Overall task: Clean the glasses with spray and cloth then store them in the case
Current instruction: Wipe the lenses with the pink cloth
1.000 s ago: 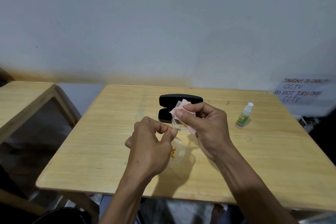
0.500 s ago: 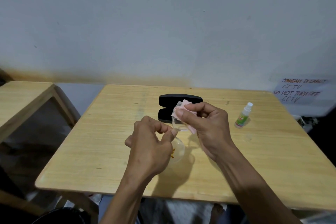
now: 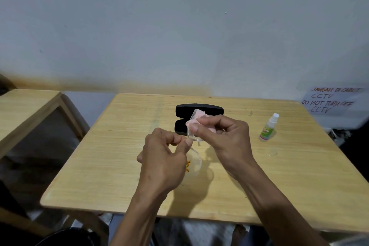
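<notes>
Pale wall stands behind my wooden bench [image 3: 119,166]. Over its middle I hold one pair of clear glasses [image 3: 194,163], long axis running from 6 toward 12 o'clock. My left hand [image 3: 162,163] pinches the frame near the bridge; my right hand [image 3: 223,140] pinches one pink cloth [image 3: 196,120] onto the far lens. One black case [image 3: 197,113] lies open at 12 o'clock, long axis 9 to 3. One spray bottle [image 3: 268,128] stands at 2 o'clock, tilted.
</notes>
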A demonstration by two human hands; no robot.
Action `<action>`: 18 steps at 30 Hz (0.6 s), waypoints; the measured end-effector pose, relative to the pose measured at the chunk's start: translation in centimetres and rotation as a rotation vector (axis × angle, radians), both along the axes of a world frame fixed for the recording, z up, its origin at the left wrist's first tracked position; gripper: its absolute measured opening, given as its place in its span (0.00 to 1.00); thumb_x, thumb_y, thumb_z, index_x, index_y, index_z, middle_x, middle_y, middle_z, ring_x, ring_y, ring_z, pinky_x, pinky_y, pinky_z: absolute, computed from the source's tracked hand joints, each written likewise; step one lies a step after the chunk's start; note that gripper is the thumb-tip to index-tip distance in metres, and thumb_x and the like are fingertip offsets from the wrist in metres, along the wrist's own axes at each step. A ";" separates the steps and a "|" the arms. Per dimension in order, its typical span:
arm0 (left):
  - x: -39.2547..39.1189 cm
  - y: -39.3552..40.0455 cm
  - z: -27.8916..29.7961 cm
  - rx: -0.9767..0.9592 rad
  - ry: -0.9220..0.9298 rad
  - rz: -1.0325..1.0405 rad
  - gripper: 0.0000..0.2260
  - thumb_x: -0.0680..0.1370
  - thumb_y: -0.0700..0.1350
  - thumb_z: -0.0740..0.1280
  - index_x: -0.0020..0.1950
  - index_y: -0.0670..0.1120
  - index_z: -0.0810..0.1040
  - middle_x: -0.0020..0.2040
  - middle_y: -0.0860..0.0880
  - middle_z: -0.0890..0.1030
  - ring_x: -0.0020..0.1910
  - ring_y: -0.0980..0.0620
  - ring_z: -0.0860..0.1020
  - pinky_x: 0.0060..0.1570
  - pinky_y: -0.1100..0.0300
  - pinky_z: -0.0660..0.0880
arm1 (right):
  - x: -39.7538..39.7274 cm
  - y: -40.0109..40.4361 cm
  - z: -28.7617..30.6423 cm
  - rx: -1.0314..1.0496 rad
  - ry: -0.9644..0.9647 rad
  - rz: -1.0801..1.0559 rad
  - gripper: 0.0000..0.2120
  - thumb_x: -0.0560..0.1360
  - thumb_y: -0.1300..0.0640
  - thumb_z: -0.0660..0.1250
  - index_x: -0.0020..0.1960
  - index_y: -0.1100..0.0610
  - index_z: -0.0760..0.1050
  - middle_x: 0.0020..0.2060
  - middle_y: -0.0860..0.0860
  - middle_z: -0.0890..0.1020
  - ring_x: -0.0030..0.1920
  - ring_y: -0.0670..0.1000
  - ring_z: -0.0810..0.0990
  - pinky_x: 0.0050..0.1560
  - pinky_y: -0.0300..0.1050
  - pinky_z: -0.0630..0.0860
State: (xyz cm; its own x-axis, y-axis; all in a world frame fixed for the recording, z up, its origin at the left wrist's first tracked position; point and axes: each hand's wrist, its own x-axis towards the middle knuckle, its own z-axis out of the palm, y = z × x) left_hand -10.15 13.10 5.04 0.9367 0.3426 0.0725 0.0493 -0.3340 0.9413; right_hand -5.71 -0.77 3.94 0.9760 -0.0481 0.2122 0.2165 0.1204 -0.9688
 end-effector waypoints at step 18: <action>0.1 -0.1 0.0 -0.094 0.010 -0.035 0.08 0.73 0.47 0.75 0.35 0.50 0.80 0.39 0.56 0.79 0.39 0.63 0.77 0.61 0.38 0.70 | 0.2 -2.5 0.0 -0.011 -0.021 0.034 0.10 0.61 0.64 0.82 0.40 0.61 0.84 0.36 0.55 0.88 0.38 0.55 0.88 0.41 0.43 0.82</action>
